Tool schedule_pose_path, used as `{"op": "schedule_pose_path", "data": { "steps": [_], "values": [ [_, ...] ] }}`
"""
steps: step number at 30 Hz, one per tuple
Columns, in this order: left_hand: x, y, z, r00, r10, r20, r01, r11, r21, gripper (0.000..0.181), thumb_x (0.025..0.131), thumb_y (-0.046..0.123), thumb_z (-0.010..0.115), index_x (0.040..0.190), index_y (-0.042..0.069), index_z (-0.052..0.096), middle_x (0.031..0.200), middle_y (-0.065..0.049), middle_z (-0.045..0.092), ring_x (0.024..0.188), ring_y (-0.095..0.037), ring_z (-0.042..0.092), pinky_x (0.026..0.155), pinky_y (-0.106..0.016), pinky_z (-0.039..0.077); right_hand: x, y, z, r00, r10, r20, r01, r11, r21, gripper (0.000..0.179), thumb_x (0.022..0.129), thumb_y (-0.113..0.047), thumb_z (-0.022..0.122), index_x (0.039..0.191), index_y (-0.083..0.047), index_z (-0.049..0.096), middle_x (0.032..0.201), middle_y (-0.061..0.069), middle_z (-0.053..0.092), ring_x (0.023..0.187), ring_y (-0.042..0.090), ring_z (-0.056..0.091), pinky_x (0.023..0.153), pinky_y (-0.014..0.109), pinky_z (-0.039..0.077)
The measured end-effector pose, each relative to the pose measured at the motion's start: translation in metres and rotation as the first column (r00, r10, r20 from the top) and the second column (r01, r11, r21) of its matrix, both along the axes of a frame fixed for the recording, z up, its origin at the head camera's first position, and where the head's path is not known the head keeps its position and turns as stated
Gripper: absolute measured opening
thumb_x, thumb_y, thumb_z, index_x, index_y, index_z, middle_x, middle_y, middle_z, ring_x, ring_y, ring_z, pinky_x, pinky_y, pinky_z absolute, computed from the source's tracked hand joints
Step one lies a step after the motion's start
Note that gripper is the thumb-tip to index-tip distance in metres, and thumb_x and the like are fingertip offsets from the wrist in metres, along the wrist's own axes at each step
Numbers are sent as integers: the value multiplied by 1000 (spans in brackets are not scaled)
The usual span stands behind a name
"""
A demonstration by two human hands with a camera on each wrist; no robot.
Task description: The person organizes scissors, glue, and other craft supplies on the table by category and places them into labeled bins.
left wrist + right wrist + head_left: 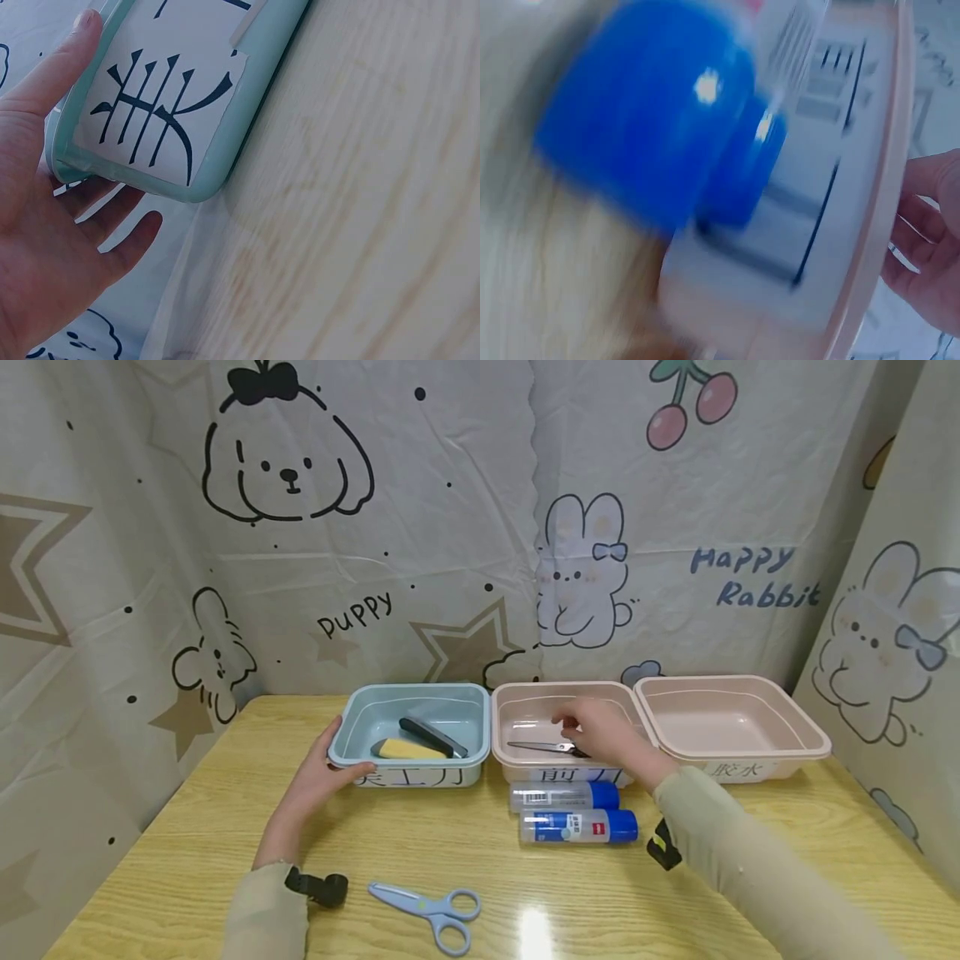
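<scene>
In the head view my left hand [318, 772] rests at the front left corner of a blue bin [483, 727]. Its thumb lies along the front rim, with the other fingers loosely spread by the side. Inside that bin lie a yellow utility knife [408, 749] and a black one [431, 737]. Over the middle pink bin [498, 727] hovers my right hand [600, 727], fingers loosely bent. Beneath it are scissors [543, 746] with metal blades and dark handles partly hidden by the hand; the right wrist view shows nothing clearly held in the fingers [915, 225].
Two blue-capped glue sticks [555, 796] [577, 827] lie before the middle bin. Light blue scissors [427, 906] lie near the table's front. Another pink bin [813, 743] stands at right. A printed curtain [465, 468] hangs behind the table [187, 827].
</scene>
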State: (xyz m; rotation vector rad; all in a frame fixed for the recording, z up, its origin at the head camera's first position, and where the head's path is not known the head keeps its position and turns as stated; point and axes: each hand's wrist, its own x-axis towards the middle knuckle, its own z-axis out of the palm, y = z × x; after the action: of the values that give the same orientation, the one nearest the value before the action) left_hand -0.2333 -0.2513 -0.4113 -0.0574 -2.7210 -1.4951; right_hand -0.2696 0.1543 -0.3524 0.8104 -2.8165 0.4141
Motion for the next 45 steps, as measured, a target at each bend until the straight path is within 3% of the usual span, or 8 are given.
{"op": "schedule_pose_path", "data": {
  "steps": [4,11,16,20,23,31,37,45],
  "values": [
    [0,0,0,1000,-2,7,2,1000,1,102,75,39,73,148,18,5,150,-19,11,134,-40,17,103,-61,17,22,-23,1,999,31,-17,-32,996,-81,12,80,-8,66,91,-9,68,75,-2,60,67,10,52,61,25,45],
    [0,-1,-1,1000,-2,7,2,1000,-4,102,75,38,73,148,17,4,150,-19,10,134,-41,17,103,-61,17,64,-60,-1,975,207,-81,-214,973,-84,11,80,-11,66,90,-14,68,80,-5,60,71,7,55,63,19,46],
    [0,0,-1,1000,-1,7,1,1000,-3,102,75,39,73,148,18,4,150,-19,10,134,-40,17,103,-61,17,87,-79,-10,948,316,40,-313,947,-66,16,83,-19,66,98,-13,67,91,-5,62,81,8,58,69,19,47],
    [-1,0,0,1000,-5,3,5,1000,-4,102,75,39,72,148,17,4,150,-20,10,134,-41,17,103,-61,18,103,-91,-19,926,346,151,-347,938,-16,23,83,-23,65,104,-15,67,100,-6,62,90,8,58,76,21,48],
    [-1,0,1,1000,-7,-1,7,1000,-10,102,75,39,72,148,16,4,150,-21,10,133,-41,17,103,-61,18,113,-98,-25,910,368,189,-377,926,10,27,82,-28,66,107,-18,66,102,-8,61,93,6,57,79,20,47],
    [0,-1,1,1000,1,9,-1,1000,-28,102,75,40,72,148,18,3,150,-20,9,134,-41,17,103,-61,18,128,-111,-41,872,440,215,-459,887,44,36,76,-38,69,107,-20,66,95,-11,59,78,-2,49,69,12,41],
    [-1,0,0,1000,0,5,0,1000,-25,102,75,40,72,148,18,4,150,-20,10,133,-41,18,103,-61,19,133,-116,-48,880,438,186,-459,884,90,34,72,-41,73,100,-25,66,85,-15,53,72,-1,41,62,12,35],
    [-1,-1,0,1000,-3,5,3,1000,-20,102,75,39,72,148,18,4,150,-20,10,134,-41,18,103,-61,18,133,-121,-48,872,448,199,-471,878,84,24,71,-27,74,94,-21,69,79,-14,50,66,-2,40,57,10,33]
  ]
}}
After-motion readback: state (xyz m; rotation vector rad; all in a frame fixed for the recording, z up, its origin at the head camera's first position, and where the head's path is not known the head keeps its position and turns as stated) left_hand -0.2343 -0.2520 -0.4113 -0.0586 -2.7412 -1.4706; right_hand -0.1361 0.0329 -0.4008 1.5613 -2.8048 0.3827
